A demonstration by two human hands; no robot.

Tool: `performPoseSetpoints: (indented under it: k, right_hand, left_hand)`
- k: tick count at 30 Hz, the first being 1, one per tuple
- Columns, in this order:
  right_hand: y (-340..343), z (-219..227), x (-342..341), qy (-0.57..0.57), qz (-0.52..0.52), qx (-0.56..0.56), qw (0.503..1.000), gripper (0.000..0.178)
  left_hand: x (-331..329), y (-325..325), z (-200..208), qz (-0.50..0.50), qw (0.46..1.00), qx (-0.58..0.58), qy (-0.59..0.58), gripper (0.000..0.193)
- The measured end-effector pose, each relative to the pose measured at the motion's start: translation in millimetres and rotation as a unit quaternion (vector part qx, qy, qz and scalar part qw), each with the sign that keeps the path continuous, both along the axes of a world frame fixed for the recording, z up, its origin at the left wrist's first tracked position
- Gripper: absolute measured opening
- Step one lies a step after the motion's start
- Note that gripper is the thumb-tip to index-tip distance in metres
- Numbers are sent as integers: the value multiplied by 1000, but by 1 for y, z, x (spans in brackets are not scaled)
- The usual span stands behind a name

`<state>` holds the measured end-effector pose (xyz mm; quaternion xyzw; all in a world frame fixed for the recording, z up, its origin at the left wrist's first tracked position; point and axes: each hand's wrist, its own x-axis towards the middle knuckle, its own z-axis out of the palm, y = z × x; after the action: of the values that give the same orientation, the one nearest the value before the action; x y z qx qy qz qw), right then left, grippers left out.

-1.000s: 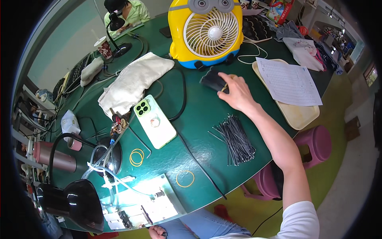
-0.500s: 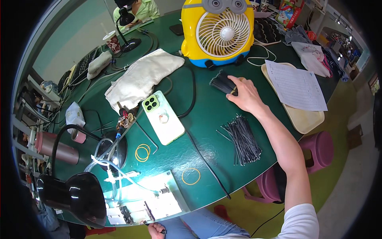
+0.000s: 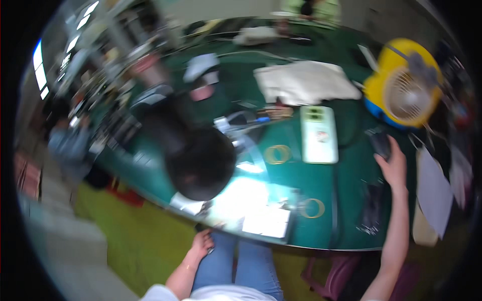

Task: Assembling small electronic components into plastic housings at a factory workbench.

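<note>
My right hand (image 3: 394,168) is closed on a bundle of short black wires (image 3: 380,144) at the right of the green table. Nearer me lies a loose pile of similar black wires (image 3: 370,205), with pale ends. My left hand (image 3: 203,243) is a fist over my lap, just below the table's front edge. Something small and dark shows in it, with a metallic glint, too blurred to name. Beyond that edge a pale metal plate with a small fixture (image 3: 266,220) lies under the glare of a black desk lamp (image 3: 201,163).
A light-green phone (image 3: 320,148), yellow rubber bands (image 3: 314,208) and a white cloth (image 3: 306,83) lie mid-table. A yellow fan (image 3: 409,55) stands far right, above a tray (image 3: 425,231) with paper (image 3: 434,188). A purple stool (image 3: 341,278) is beneath. A person (image 3: 329,11) sits opposite.
The view has swung left and blurred, so the table things now appear further right. My left hand and forearm show more fully. My right hand still holds the bundle of black wires.
</note>
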<state>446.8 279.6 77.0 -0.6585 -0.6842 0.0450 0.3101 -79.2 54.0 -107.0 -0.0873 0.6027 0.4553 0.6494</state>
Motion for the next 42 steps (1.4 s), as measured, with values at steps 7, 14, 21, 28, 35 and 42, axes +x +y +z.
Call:
performPoseSetpoints:
  k: [7,14,21,28,35,42]
  right_hand:
    - [-5,-13,40,112,-11,-12,994,57]
    - [0,3,-4,-63,-31,-4,998,62]
    - [-17,5,12,38,-125,3,991,58]
    - [-48,-6,43,155,-201,284,924,21]
    - [-238,7,-179,302,158,301,891,3]
    - [-286,-127,-302,597,295,-371,647,37]
  left_hand:
    - [-1,-20,-3,28,996,49,-74,14]
    - [-4,-37,-18,23,999,42,-26,16]
    - [4,-22,-17,7,996,64,-61,15]
    - [41,-23,22,-125,992,14,-13,29]
    - [59,-35,64,-142,990,14,18,24]
    - [78,-72,76,-471,851,211,-93,21]
